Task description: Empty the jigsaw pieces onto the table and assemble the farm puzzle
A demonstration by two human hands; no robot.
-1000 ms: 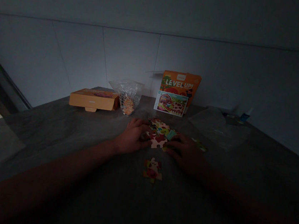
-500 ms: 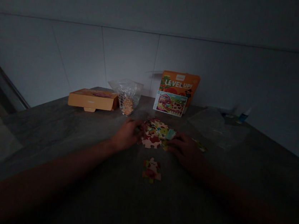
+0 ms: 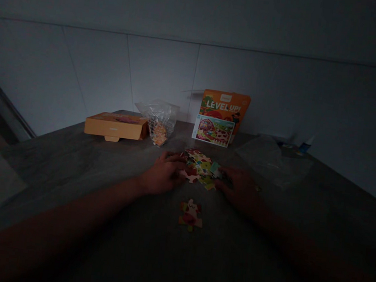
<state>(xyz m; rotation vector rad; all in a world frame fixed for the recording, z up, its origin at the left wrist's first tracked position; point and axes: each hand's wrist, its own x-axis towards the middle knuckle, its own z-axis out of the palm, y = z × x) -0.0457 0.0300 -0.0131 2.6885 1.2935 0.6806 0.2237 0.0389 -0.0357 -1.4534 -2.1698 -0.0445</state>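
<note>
Head view: left hand (image 3: 164, 173) and right hand (image 3: 240, 187) both work at a loose pile of jigsaw pieces (image 3: 200, 167); left grip curled over the pile's left edge, right grip low against its right edge; cannot tell if either holds a piece; small joined section (image 3: 190, 216) lies apart, nearer the person; dark grey bench (image 3: 68, 177); orange box (image 3: 113, 125), plastic bag (image 3: 158, 121), orange card (image 3: 223, 109) and picture card (image 3: 212, 131) sit back by the tiled wall (image 3: 161, 74); room dim.
</note>
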